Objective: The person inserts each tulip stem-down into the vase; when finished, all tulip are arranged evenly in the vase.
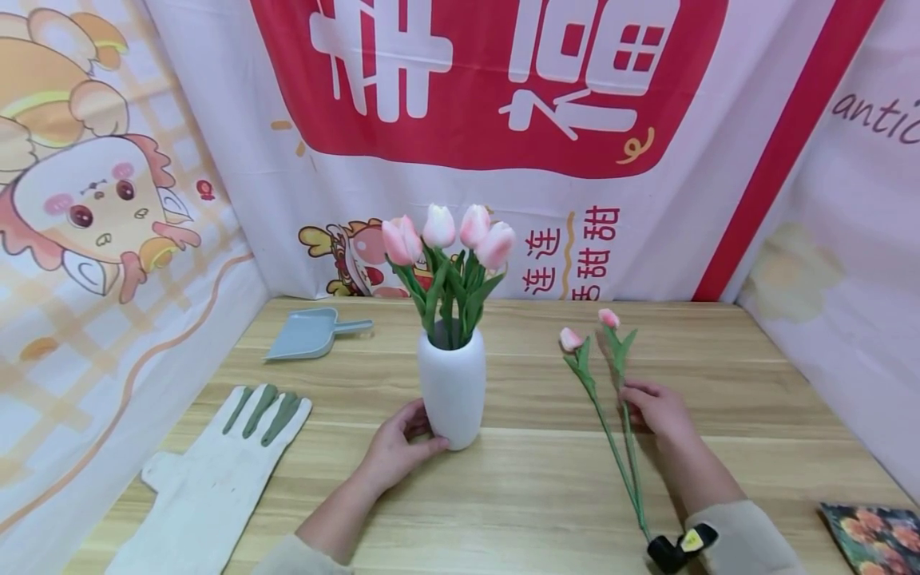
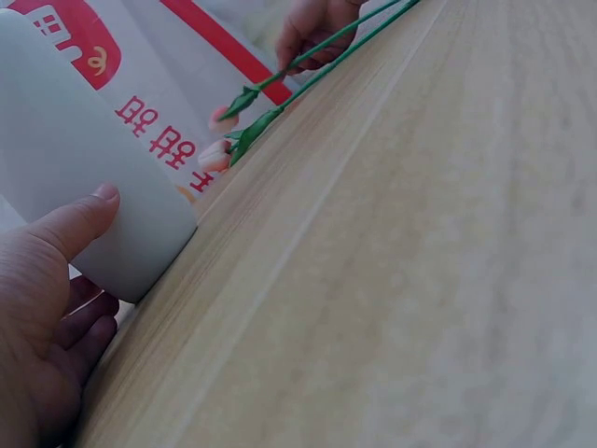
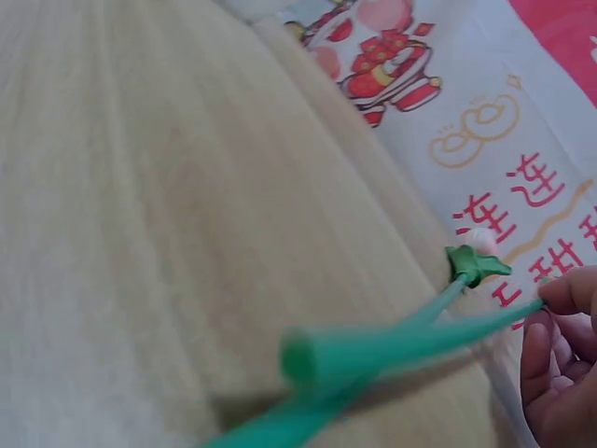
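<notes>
A white vase [image 1: 451, 391] stands upright on the wooden table, with several pink and white tulips [image 1: 438, 228] in it. My left hand [image 1: 399, 447] grips the vase low down, its thumb laid along the front near the base. In the left wrist view, that thumb [image 2: 89, 217] lies on the vase wall while the fingers curl behind the bottom. To the right, my right hand [image 1: 657, 407] pinches the green stem of a pink tulip [image 1: 608, 319] between thumb and fingertips. A second loose tulip [image 1: 571, 341] lies beside it, the two stems meeting near my right wrist.
At the left lies a white glove [image 1: 208, 471] with grey-green fingertips. Behind it is a blue dustpan [image 1: 305, 334]. A flower-printed item [image 1: 873, 535] sits at the right front corner. Printed cloth [image 1: 467, 136] hangs along the table's back edge and both sides.
</notes>
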{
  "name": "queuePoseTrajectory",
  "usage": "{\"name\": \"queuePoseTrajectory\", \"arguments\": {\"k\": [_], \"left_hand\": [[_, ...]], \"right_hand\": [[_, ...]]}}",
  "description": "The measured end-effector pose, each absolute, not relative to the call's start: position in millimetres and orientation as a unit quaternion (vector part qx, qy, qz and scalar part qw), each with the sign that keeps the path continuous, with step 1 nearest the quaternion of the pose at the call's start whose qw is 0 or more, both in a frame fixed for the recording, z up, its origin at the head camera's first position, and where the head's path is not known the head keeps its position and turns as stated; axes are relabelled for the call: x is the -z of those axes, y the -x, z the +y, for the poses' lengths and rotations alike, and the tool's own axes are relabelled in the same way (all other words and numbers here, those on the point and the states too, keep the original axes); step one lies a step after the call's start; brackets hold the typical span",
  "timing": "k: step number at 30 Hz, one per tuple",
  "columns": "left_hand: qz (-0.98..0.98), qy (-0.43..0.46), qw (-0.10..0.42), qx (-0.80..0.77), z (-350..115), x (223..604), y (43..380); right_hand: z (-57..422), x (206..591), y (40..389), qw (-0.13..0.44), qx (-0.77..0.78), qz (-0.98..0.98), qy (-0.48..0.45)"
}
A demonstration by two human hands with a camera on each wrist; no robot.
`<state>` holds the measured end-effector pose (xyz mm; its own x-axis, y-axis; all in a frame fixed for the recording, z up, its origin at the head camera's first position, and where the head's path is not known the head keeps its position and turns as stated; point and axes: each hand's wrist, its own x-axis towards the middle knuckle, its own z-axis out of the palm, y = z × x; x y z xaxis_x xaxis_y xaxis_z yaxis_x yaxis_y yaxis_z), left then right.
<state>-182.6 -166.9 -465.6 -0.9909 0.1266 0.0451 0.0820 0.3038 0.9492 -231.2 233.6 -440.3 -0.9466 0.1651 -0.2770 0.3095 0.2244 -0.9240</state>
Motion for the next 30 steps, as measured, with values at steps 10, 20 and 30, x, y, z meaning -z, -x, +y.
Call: {"name": "queuePoseTrajectory", "arguments": {"k": [10, 20, 30], "left_hand": [[0.807, -0.054, 0.023, -0.588, -166.9, 465.7, 182.6], [0.805, -0.056, 0.022, -0.590, -166.5, 465.6, 182.5], [0.808, -0.056, 0.020, -0.586, -167.3, 467.2, 182.7]], "right_hand": [[237.1, 417.3, 232.0, -0.009, 0.748, 0.639, -0.179], [223.1, 404.2, 230.2, -0.071, 0.807, 0.558, -0.179], [202.4, 387.6, 223.8, -0.099, 0.845, 0.501, -0.159]]}}
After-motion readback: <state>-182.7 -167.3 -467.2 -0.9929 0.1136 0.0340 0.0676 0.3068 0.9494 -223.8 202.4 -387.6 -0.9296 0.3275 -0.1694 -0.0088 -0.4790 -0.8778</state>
